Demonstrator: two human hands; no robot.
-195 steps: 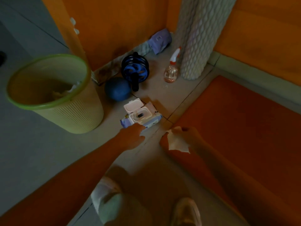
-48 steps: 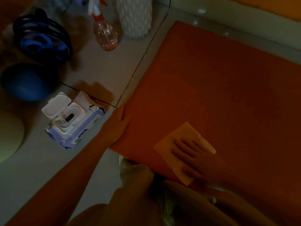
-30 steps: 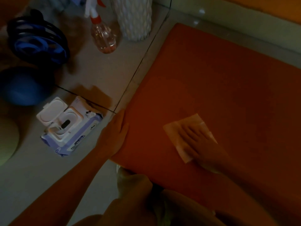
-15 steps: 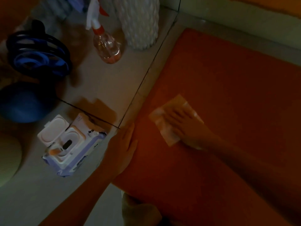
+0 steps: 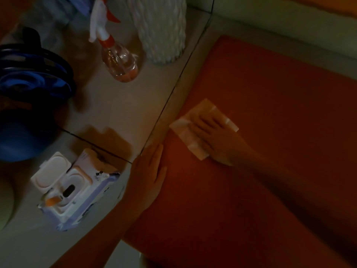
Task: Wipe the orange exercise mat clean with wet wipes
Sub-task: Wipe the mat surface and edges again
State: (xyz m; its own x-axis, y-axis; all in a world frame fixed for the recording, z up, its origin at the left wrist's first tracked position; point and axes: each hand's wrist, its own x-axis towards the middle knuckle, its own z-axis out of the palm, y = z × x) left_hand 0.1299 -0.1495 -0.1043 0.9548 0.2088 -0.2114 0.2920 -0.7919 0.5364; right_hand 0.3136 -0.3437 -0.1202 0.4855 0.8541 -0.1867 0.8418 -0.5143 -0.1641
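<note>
pressing wipe (image 5: 201,130) flat on orange mat (image 5: 280,113), tiled floor (image 5: 119,105).

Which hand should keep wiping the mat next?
The right hand: it lies flat on the wet wipe, on the orange mat. The left hand rests flat at the mat's edge, seemingly steadying it.

Right hand (image 5: 214,138) flat on wipe (image 5: 193,136)

I am in what looks like a home workout corner, dimly lit. My orange exercise mat (image 5: 270,132) lies on a pale tiled floor (image 5: 119,113) by an orange wall. Beside it sit a blue ab roller (image 5: 32,78), a blue ball (image 5: 21,138) and a spray bottle (image 5: 119,60).
</note>
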